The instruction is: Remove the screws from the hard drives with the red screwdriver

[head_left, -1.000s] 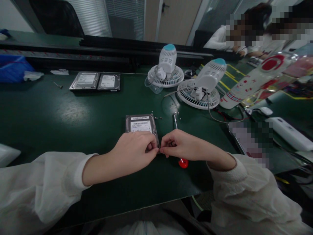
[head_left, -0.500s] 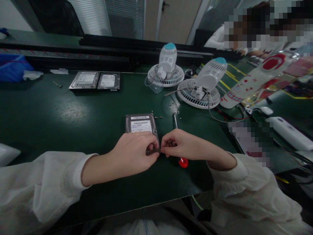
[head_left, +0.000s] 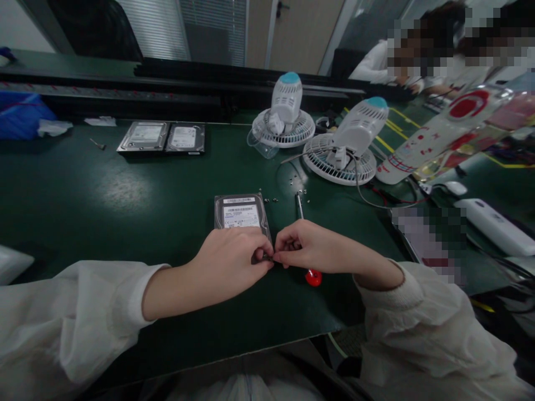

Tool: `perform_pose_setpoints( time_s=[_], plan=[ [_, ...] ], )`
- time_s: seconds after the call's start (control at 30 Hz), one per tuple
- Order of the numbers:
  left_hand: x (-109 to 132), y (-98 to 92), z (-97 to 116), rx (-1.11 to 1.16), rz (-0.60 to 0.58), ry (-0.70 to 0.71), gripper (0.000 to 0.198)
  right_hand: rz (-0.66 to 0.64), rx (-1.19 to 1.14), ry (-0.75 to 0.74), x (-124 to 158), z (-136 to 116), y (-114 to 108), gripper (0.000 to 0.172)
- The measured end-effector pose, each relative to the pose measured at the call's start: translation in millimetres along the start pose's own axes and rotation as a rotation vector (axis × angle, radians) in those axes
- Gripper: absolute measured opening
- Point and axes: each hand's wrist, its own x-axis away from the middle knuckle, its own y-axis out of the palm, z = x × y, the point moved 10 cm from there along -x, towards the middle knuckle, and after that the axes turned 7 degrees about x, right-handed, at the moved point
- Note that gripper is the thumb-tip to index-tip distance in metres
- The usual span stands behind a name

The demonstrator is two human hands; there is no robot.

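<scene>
A hard drive (head_left: 241, 211) with a white label lies flat before me; its near part is hidden under my left hand (head_left: 234, 256). The fingers of that hand are curled closed at the drive's near right corner. Fingertip to fingertip with it, my right hand (head_left: 307, 244) is pinched at the same corner; whatever lies between its fingers is too small or hidden to make out. Beneath the right hand rests a screwdriver (head_left: 300, 206), its metal shaft and red handle end showing on either side. Several tiny screws (head_left: 275, 200) are scattered beyond the drive's right side.
Two more hard drives (head_left: 184, 138) lie side by side at the back left. Two white fans (head_left: 339, 159) rest face down at the back, cables trailing. Rightward are a bottle (head_left: 412, 150), a phone (head_left: 426, 239) and a white power strip (head_left: 497, 225). Another person (head_left: 371, 61) sits far right.
My left hand has shifted very slightly at the drive's corner, its fingers still curled. The right hand, screwdriver and screws look unmoved.
</scene>
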Motion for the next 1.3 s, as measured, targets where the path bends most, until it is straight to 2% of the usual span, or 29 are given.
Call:
perform_pose_setpoints(
  time_s=[0.4,0.87,1.3],
  plan=[
    [-0.3,0.6,1.9,0.018,0.030,0.014,0.011,-0.002,0.009,-0.028,0.3,-1.5,-0.2,0.008],
    [0.0,1.8,0.7,0.033,-0.031,-0.008,0.009,-0.003,0.008,-0.024,1.0,-0.8,-0.5,0.010],
    [-0.6,3.1,1.8,0.022,-0.021,0.010,0.009,0.002,-0.011,-0.042,0.8,-2.1,-0.1,0.009]
  ],
)
